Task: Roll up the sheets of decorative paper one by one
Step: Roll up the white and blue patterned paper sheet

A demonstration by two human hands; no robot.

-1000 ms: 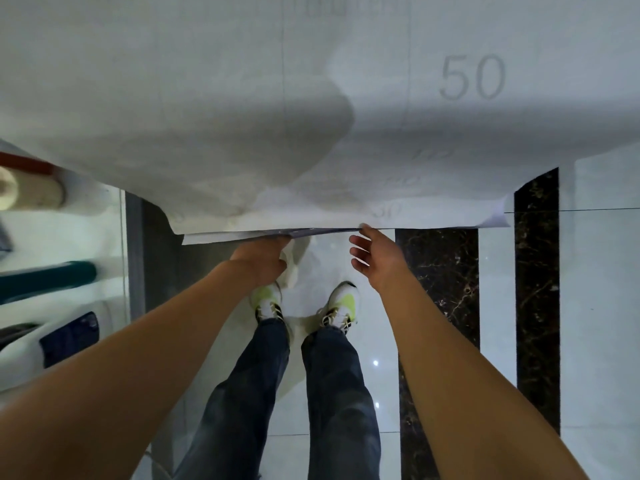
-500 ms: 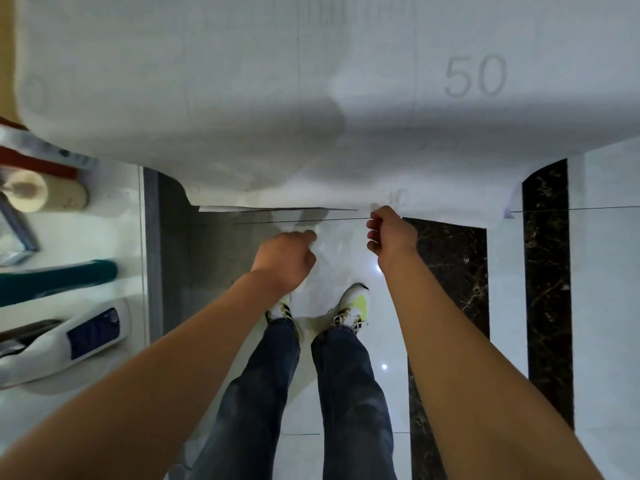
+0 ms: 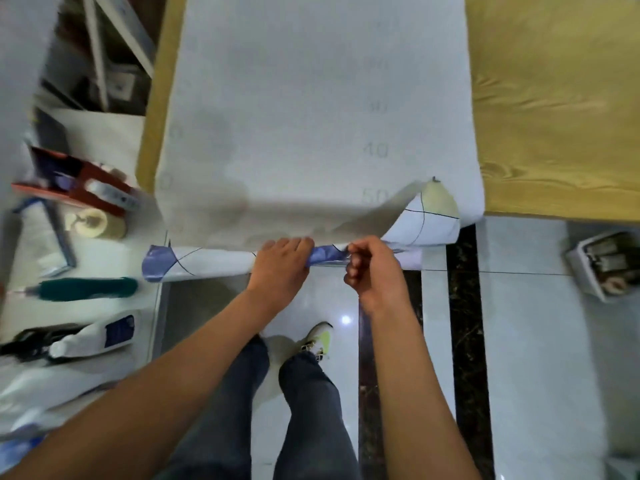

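Rolling has only just begun: the sheet (image 3: 311, 116) lies printed side down on the wooden tabletop (image 3: 554, 116), its near edge hanging over the front and curled into a thin roll (image 3: 207, 265), most of the length still flat. The left hand (image 3: 282, 263) wraps over the roll; the right hand (image 3: 372, 268) pinches it just beside. The right corner (image 3: 429, 220) flaps loose. Open floor (image 3: 519, 341) below; clutter close at left.

White sheet (image 3: 311, 116), blue-patterned underside

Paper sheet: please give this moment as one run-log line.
paper sheet: near edge rolled | left hand: grips roll | right hand: pinches roll
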